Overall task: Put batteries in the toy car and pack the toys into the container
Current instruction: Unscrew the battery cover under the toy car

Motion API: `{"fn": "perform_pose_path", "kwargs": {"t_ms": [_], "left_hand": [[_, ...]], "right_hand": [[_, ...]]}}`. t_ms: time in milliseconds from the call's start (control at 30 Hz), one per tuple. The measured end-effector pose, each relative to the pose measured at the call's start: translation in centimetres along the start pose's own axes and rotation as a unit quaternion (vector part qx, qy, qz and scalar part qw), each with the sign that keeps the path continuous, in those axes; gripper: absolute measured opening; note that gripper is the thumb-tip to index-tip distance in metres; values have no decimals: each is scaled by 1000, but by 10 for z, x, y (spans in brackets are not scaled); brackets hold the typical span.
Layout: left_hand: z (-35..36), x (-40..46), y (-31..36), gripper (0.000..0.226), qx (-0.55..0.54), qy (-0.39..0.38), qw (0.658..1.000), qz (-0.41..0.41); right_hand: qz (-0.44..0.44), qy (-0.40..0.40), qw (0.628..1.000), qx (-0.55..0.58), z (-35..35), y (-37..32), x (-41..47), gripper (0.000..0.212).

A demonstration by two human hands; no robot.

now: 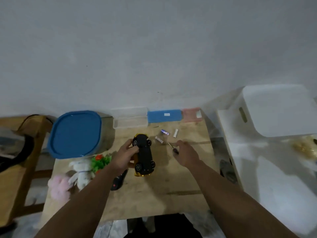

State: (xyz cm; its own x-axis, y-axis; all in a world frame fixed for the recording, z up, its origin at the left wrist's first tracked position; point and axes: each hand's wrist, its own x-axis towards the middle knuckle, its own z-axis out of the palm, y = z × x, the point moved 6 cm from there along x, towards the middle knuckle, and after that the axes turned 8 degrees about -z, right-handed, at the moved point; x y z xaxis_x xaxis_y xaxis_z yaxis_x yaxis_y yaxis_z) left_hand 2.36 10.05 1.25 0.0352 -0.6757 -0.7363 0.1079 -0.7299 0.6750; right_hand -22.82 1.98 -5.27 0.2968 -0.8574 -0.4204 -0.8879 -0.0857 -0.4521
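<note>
My left hand [124,156] grips a yellow toy car [143,155] turned upside down, its black underside and wheels facing up, above the wooden table [171,191]. To the right of the car my right hand [186,154] holds a small screwdriver [173,148] by its black handle. Three batteries lie beyond the hands: a blue one [165,132], a white one [175,133] and a pale one [159,140]. A container with a blue lid [75,133] stands at the table's back left. Plush toys [77,172] and a green toy [101,161] lie at the left.
Clear, blue and pink flat boxes [164,115] line the back edge against the wall. A dark object [118,181] lies under my left forearm. A white storage bin [277,110] sits on a white surface at the right. A wooden chair [20,152] stands at the left.
</note>
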Motion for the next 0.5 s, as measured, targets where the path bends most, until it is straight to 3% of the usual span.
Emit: {"fn": "perform_pose_path", "kwargs": {"t_ms": [100, 267, 367, 500], "left_hand": [[-15, -5, -7, 29, -31, 17, 999, 6], [-28, -16, -4, 32, -86, 20, 996, 22], [-29, -24, 5, 39, -90, 11, 995, 35], [-32, -33, 21, 29, -78, -10, 995, 61]], "right_hand": [[-13, -6, 999, -50, 19, 5, 0, 44], [-16, -23, 999, -43, 22, 2, -3, 36], [13, -7, 999, 43, 12, -5, -12, 30], [11, 60, 980, 192, -15, -36, -30, 22]]}}
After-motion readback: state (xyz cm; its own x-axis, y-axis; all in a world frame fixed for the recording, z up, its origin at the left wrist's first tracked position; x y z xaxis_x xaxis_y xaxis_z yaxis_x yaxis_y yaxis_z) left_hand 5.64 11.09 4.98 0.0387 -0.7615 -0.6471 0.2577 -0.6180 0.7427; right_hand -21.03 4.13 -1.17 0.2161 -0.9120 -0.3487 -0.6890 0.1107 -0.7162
